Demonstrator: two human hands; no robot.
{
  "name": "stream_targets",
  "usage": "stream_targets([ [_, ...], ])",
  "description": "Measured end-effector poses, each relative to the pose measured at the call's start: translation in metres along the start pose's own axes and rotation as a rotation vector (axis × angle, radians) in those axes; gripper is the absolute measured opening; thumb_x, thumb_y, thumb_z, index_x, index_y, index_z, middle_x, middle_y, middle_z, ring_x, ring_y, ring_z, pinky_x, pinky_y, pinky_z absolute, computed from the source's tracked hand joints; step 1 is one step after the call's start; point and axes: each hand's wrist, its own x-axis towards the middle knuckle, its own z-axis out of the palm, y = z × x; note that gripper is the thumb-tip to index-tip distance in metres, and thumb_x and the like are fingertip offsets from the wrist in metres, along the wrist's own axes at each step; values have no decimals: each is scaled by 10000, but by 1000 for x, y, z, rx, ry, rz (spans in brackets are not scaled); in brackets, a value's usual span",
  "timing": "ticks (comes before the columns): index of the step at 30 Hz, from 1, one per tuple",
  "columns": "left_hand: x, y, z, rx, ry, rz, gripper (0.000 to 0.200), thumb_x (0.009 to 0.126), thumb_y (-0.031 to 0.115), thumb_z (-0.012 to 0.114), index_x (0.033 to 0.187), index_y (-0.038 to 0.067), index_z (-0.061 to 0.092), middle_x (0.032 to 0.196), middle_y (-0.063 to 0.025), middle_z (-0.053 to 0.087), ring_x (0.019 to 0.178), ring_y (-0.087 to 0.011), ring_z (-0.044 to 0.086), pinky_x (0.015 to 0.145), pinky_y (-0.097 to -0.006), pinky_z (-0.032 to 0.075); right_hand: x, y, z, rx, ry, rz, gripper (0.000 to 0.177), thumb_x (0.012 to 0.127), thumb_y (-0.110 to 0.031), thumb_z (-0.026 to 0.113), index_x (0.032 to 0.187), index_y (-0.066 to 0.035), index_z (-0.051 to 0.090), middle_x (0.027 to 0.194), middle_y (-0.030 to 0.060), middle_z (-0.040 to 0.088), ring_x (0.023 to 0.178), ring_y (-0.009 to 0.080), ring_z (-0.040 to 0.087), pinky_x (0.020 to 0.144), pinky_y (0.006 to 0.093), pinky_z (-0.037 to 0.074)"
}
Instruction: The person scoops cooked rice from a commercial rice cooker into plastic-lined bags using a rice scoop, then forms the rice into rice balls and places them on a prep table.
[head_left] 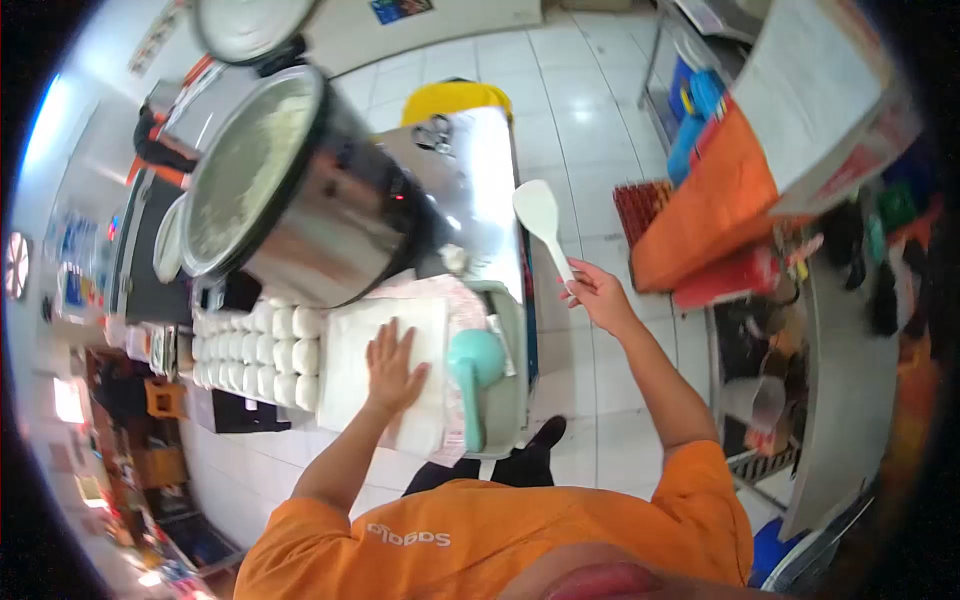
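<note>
In my right hand (597, 293) is the handle of a white rice paddle (539, 212), its broad head pointing up and away. My left hand (394, 368) lies with spread fingers on a stack of white paper sheets (345, 350). Left of the sheets sit rows of white rounded pieces (262, 350). Beyond them stands a large open cooker (330, 220) with white rice (270, 160) inside. A teal scoop (475, 360) rests over a pale green tray (507, 410) to the right of the sheets.
Scissors (433, 134) lie on the metal table top (490, 150), with a yellow object (457, 98) behind it. An orange box (705, 210) and shelving (840, 370) stand at the right. Another person (158, 140) is far back at the left.
</note>
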Motion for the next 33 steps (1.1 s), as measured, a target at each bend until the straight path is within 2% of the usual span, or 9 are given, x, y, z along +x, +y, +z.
stream_targets([
  [5, -7, -27, 6, -273, 85, 28, 541, 880, 424, 483, 1310, 96, 465, 1477, -163, 262, 1365, -370, 201, 1082, -551, 115, 62, -12, 102, -333, 89, 73, 317, 904, -38, 496, 1213, 32, 516, 999, 129, 640, 822, 157, 635, 683, 267, 511],
  [9, -11, -90, -8, -1246, -46, 91, 370, 931, 324, 473, 1196, 78, 550, 1318, -147, 485, 1225, -313, 440, 1016, -407, 342, 79, 8, 119, -997, 293, -222, 279, 852, -156, 552, 1078, -6, 622, 1048, 177, 635, 916, 261, 636, 822, 347, 485],
  [12, -46, -159, -91, -991, -17, 297, 319, 917, 286, 523, 1137, 61, 577, 1164, -133, 592, 1059, -283, 565, 879, -344, 456, 61, -20, 147, -1094, 280, -410, 348, 787, 3, 536, 1122, 94, 563, 971, 209, 653, 927, 247, 637, 838, 339, 481],
  [15, -92, -249, -125, -897, 110, 233, 264, 900, 244, 558, 1058, 39, 609, 1043, -123, 638, 956, -270, 607, 803, -364, 482, 31, -7, 154, -881, 535, -241, 437, 791, -136, 646, 1164, 70, 548, 1062, 212, 625, 976, 258, 606, 865, 342, 456],
  [18, -153, -324, -148, -967, 308, -160, 210, 885, 175, 580, 1004, 10, 632, 950, -129, 648, 889, -219, 616, 770, -337, 482, -31, -3, 197, -957, 811, -50, 669, 750, -264, 722, 1291, 24, 455, 1222, 232, 536, 1133, 325, 516, 976, 393, 380],
  [22, -214, -404, -134, -873, 482, -418, 181, 918, 114, 523, 1009, -6, 623, 919, -97, 644, 874, -161, 589, 782, -279, 460, -93, 33, 278, -1209, 777, -12, 732, 750, -232, 712, 1354, 2, 371, 1258, 252, 500, 1159, 360, 491, 997, 404, 358],
  [24, -218, -400, -139, -1082, 547, -442, 171, 924, 97, 506, 986, -17, 617, 927, -83, 646, 875, -151, 584, 794, -267, 451, -93, 17, 323, -1203, 858, 76, 712, 774, -156, 664, 1381, -10, 323, 1265, 266, 486, 1166, 362, 486, 1012, 406, 342],
  [28, -168, -380, -144, -1115, 434, -260, 155, 912, 98, 522, 944, -14, 624, 912, -78, 646, 877, -168, 592, 798, -287, 453, -78, 15, 285, -942, 839, -36, 587, 810, -78, 597, 1345, 8, 370, 1237, 232, 518, 1143, 341, 512, 985, 394, 368],
  [33, -77, -328, -212, -1021, 468, 72, 139, 873, 86, 562, 977, 12, 616, 951, -96, 627, 904, -213, 597, 819, -316, 449, -21, -215, 380, -706, 533, -513, 357, 866, -38, 539, 1212, 39, 494, 1099, 124, 603, 1010, 189, 567, 884, 315, 431],
])
